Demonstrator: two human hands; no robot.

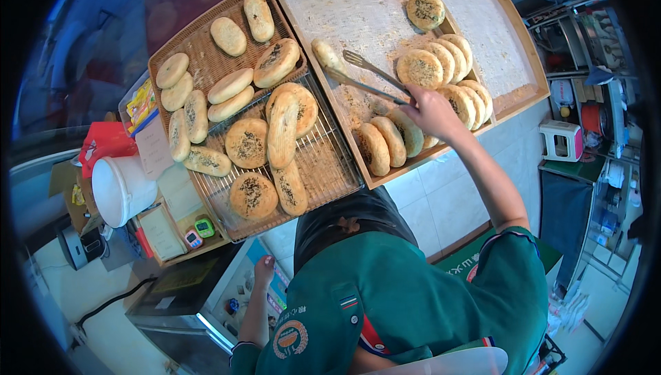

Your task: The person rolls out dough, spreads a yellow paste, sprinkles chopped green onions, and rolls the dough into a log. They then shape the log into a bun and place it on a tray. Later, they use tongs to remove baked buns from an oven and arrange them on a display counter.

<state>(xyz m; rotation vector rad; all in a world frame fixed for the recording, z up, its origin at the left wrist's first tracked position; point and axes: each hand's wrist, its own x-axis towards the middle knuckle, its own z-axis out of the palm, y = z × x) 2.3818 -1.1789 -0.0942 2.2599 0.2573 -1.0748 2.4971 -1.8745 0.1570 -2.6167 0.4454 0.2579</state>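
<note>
My right hand (434,112) is closed around the handle end of metal tongs (379,89) above the wooden tray. The tongs' tips are spread apart beside a small oblong bread (325,53); whether they touch it I cannot tell. Near that hand, round seeded flatbreads (420,69) lean against one another in rows. More round breads (375,148) stand along the tray's near edge. My left hand (264,270) hangs low beside my body, away from the breads, its fingers mostly hidden.
Left of the paper-lined wooden tray (303,14), a wicker tray (200,27) and a wire rack (317,189) hold several oblong and round breads. A white bucket (113,193), a red bag (103,144) and small timers (193,239) sit farther left. Shelving (599,189) stands at right.
</note>
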